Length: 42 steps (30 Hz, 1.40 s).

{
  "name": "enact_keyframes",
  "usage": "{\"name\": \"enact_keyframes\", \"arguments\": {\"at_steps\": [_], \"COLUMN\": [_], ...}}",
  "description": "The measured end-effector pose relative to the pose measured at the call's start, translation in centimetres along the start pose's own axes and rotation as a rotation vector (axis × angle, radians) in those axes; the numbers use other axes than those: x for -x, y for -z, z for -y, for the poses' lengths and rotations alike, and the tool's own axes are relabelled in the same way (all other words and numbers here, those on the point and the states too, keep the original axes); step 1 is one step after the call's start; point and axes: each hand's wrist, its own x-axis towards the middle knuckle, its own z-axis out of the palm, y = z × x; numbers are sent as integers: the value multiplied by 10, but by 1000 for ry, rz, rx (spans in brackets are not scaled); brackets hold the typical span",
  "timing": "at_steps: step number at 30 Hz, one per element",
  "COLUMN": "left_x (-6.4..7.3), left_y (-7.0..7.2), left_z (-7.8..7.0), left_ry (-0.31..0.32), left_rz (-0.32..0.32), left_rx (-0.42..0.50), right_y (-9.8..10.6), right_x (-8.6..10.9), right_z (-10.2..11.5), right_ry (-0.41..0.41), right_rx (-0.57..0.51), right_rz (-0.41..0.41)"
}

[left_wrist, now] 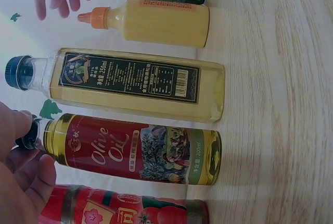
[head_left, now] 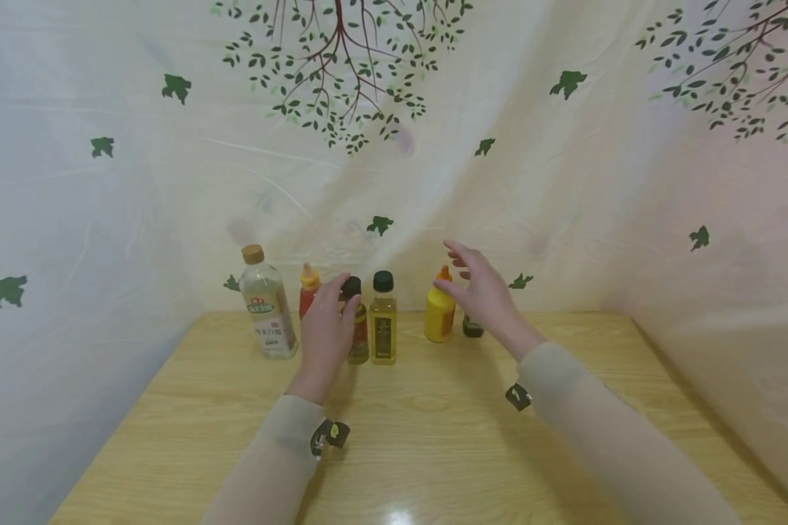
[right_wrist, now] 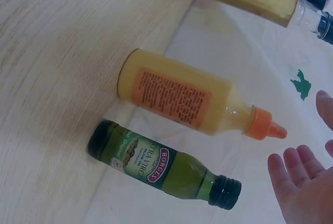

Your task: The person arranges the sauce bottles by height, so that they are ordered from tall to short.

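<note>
A wooden table point(head_left: 394, 445) with pale yellow-brown grain. Six bottles stand upright in a row near its far edge. From left to right: a large clear bottle point(head_left: 267, 310) with a brown cap; a red bottle point(head_left: 308, 297) with a yellow top, partly hidden; olive oil point(left_wrist: 136, 149) with a red label; a square bottle point(left_wrist: 140, 86) of yellow liquid, just beside it; then, past a gap, a yellow bottle point(head_left: 439, 319) with an orange nozzle, and a small green bottle point(right_wrist: 156, 164) near it.

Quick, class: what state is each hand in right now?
Left hand: closed, holding the red-labelled olive oil bottle by its black cap.
Right hand: open, holding nothing, beside the yellow squeeze bottle.
</note>
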Motion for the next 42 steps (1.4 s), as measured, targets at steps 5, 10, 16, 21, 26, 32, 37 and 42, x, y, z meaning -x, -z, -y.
{"name": "enact_keyframes", "arguments": {"at_steps": [5,10,16,21,26,32,37,42], "left_x": [0,0,0,-1,-1,-1,-1,-1], "left_y": [-1,0,2,2,1,0,0,-1], "left_z": [2,3,0,-1,2,3,3,4], "left_ry": [5,3,16,22,12,-12,-16,-25], "left_rz": [3,1,12,17,11,-5,-7,-12], "left_rx": [10,21,29,23,8,-1,-6,-15], "right_y": [-1,-5,-11,-16,-20,-23,-26,-27], "right_x": [-4,-7,-9,-11,-11,-11,-12,-12], "right_z": [-5,-10,-17,-21,-23,-24,-25,-26], "right_ry": [-51,-90,-108,-103,-100,-114,-122,-115], "right_rx": [10,30,52,71,86,86,74,69], "right_rz": [20,50,66,68,68,73,76,72]}}
